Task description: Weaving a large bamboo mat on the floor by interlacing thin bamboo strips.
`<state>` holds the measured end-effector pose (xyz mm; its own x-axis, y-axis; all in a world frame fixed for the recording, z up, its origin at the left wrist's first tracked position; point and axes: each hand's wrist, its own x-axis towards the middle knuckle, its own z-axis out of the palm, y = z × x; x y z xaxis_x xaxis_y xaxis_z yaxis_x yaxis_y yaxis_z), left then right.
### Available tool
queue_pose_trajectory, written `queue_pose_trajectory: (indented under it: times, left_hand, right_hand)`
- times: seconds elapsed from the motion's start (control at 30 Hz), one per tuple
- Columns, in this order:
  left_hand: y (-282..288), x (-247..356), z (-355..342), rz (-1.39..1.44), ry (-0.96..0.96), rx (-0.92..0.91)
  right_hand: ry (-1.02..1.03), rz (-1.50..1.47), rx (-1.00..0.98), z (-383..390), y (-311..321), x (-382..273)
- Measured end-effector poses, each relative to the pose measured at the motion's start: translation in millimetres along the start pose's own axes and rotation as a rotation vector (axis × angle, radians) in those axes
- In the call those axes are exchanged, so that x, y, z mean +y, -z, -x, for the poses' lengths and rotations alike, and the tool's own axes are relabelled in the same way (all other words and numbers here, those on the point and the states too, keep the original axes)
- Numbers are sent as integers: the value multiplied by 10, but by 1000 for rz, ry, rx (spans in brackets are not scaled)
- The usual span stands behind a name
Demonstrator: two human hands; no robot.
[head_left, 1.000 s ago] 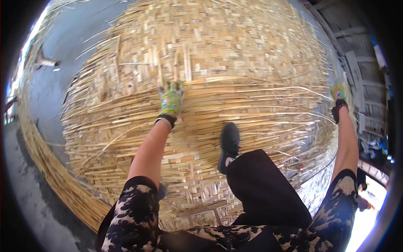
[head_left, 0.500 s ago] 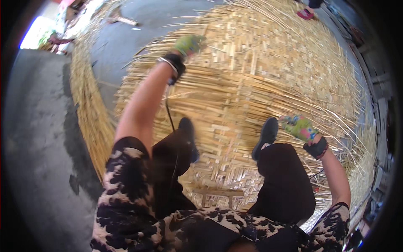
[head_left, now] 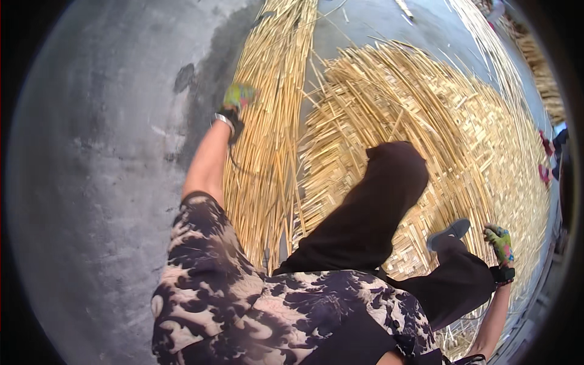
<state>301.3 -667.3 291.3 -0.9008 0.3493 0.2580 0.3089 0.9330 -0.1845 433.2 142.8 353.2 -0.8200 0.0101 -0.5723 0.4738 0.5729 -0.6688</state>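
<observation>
My left hand (head_left: 239,97), in a green patterned glove, is over a long pile of split reed strips (head_left: 267,121). Motion smears its fingers, so whether it grips any strip cannot be made out. Out at the right, my right hand (head_left: 500,243) wears a matching glove and hangs low over a woven reed mat (head_left: 505,140), near my grey shoe (head_left: 450,234). Its fingers are loosely apart and nothing shows in them. Loose strips lie across the part of the mat beside my raised knee.
Grey concrete floor (head_left: 115,140) spreads along the left of the pile. Beyond the mat lies another bundle of thin strips (head_left: 486,42). At the far right edge a person's red shoe (head_left: 543,173) shows by the mat.
The view has turned left. My left hand has gone from above the mat to the strip pile at its left. My right hand stays low near my right shoe.
</observation>
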Motion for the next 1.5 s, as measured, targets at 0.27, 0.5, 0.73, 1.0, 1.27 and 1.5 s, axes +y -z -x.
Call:
queue_pose_trajectory:
  times: [0.27,0.5,0.73,1.0,1.27,1.5]
  left_hand:
    - [-1325,1628,1679,354,774,-621]
    - [-1877,2420,1537,591,1139,-709]
    - [-2152,2348,1941,1036,1448,-472]
    - [-1357,2106,1775,809,1153,216]
    - [-777,1876,1395,508,1181,-481]
    - [-1490,1548,1610,730,1164,-452]
  right_hand:
    - [-262,7,177,-198,375,273]
    - [-197,221,191,-105,414,610]
    - [-257,318,98,-165,192,592]
    - [-198,231,134,-326,106,420]
    - [-136,331,173,-324,65,436]
    - [-51,384,196,-254,126,566]
